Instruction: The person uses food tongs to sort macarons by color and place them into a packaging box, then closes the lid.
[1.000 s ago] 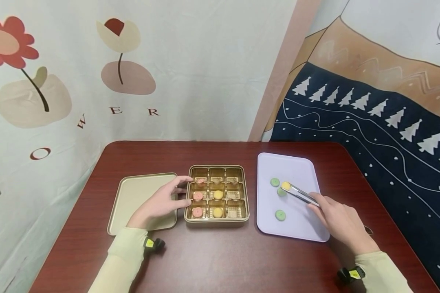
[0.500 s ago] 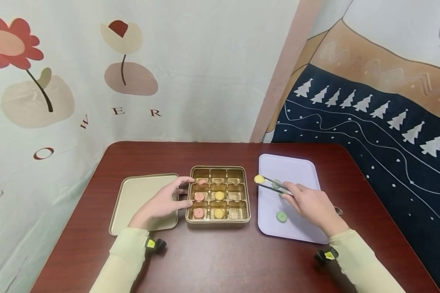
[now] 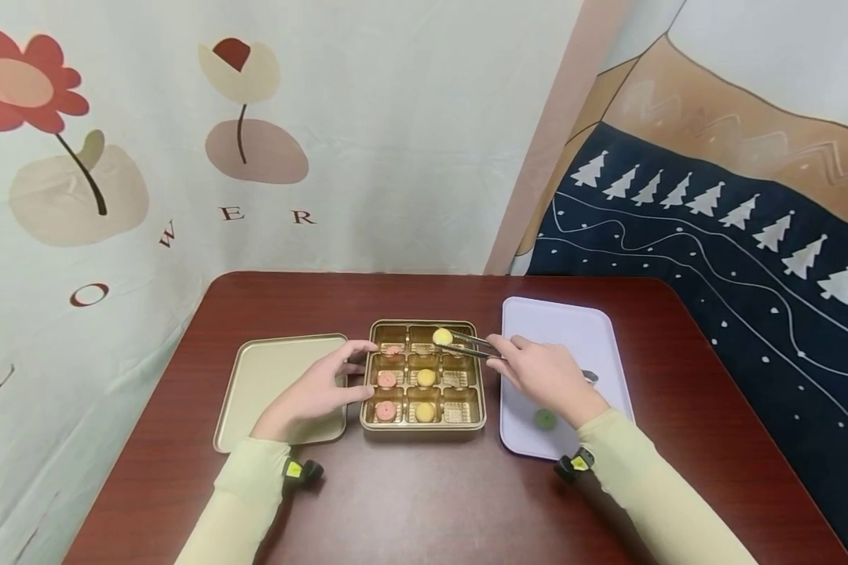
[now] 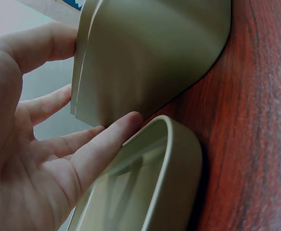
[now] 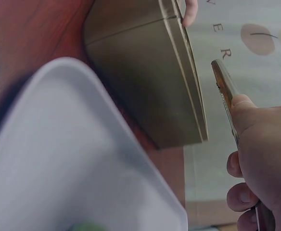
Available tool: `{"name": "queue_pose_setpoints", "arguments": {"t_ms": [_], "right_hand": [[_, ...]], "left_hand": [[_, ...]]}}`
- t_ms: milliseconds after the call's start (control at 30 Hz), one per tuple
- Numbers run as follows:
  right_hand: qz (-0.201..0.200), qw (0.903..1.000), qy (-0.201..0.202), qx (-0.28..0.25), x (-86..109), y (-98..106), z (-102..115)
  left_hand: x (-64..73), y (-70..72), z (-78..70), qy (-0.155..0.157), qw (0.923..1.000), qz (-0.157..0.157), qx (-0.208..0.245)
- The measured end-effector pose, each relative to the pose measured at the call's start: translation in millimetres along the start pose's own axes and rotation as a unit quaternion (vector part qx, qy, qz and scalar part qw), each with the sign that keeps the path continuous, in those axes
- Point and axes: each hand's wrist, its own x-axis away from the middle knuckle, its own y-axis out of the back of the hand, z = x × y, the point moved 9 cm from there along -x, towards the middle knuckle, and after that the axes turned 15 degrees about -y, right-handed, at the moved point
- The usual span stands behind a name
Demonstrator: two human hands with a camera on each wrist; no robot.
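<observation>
The right hand (image 3: 547,380) grips tongs (image 3: 466,351) that point left, holding a yellow cookie (image 3: 442,337) above the gold box (image 3: 424,429).

12 o'clock = far side. On the table (image 3: 424,502): box (image 3: 424,429) in the middle, lid (image 3: 268,377) just off its 9 o'clock, tray (image 3: 558,318) at its 3. Backdrop (image 3: 396,157) at 12, behind the table. In box: macarons (image 3: 426,377) at 10:30, 9, 7:30, centre and 6. Left grip (image 3: 311,395) over lid, touching box's 9 o'clock side. Right grip (image 3: 544,377) over tray; its tongs (image 3: 466,351) point 9 o'clock, tips and a held macaron (image 3: 442,337) above box's 1 o'clock part. Another in tray at 7.
</observation>
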Motion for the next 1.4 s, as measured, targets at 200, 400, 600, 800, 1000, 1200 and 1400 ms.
{"name": "queue_pose_setpoints", "arguments": {"t_ms": [200, 400, 600, 800, 1000, 1200, 1400], "right_hand": [[-0.003, 0.9999, 0.012, 0.006, -12.7, -2, 13], [0.007, 0.9999, 0.013, 0.000, -18.0, -2, 20], [0.027, 0.9996, 0.003, 0.001, -19.3, -8, 19], [0.025, 0.9996, -0.008, -0.005, -18.5, -7, 17], [0.023, 0.9997, -0.003, -0.006, -16.5, -6, 17], [0.030, 0.9994, -0.014, -0.008, -13.7, -7, 13], [0.036, 0.9991, -0.022, -0.009, -7.8, -3, 4]], "left_hand": [[0.7, -0.2, -0.8, -0.002, 1.0000, 0.000, -0.009], [1.7, 0.1, -0.8, -0.002, 1.0000, -0.001, -0.007], [1.8, -0.4, 0.3, -0.001, 1.0000, -0.001, -0.006], [1.8, 0.8, -0.1, -0.001, 1.0000, 0.000, -0.005], [1.8, 0.5, -1.0, 0.001, 1.0000, 0.002, -0.004], [1.4, -0.2, -1.9, -0.001, 1.0000, 0.001, -0.005], [0.9, 1.1, 0.2, -0.002, 1.0000, -0.002, -0.007]]}}
